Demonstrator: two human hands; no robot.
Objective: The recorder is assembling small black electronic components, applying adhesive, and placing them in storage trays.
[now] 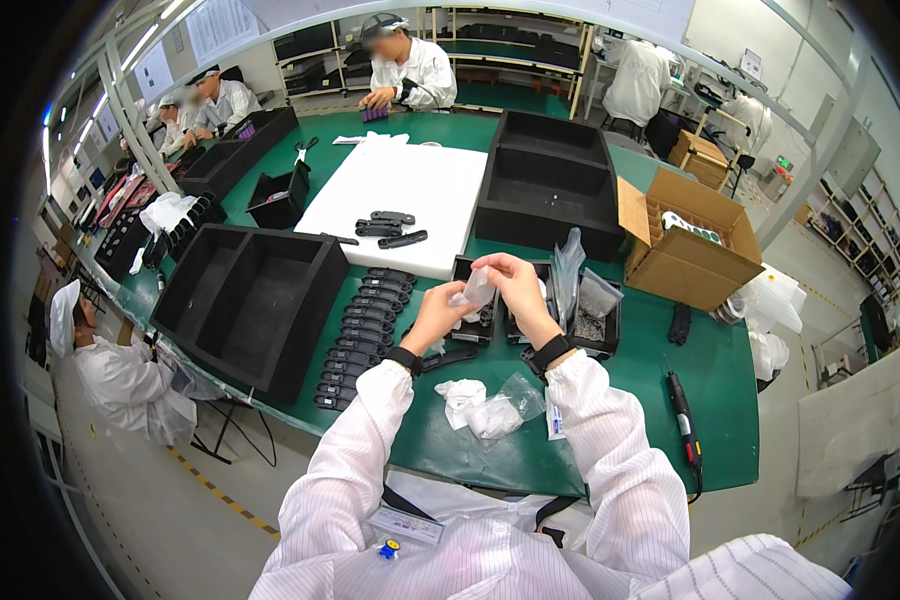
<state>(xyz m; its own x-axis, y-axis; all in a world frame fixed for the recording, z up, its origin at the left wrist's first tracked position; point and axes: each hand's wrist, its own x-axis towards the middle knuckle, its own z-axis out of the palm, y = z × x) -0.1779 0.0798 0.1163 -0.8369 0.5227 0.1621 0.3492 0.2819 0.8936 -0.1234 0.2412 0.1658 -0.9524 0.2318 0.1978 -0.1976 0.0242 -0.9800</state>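
Note:
Between my two hands is a small translucent plastic bag (479, 288), raised over black parts bins (487, 330). My left hand (438, 315) pinches its lower left side, and my right hand (518, 287) grips its upper edge with thumb and fingers. What the bag contains, if anything, I cannot make out. Left of my hands runs a column of several black curved plastic parts (365, 325) laid side by side. One more black part (450, 359) lies beside my left wrist. Crumpled white cloth and a clear bag (495, 415) rest on the green table below my hands.
Large black divided trays stand left (300, 320) and far right (555, 190). A white foam board (400, 180) holds several black parts. An open cardboard box (690, 250) stands at the right, and an electric screwdriver (682, 420) lies nearer. Co-workers (415, 70) sit across and at left.

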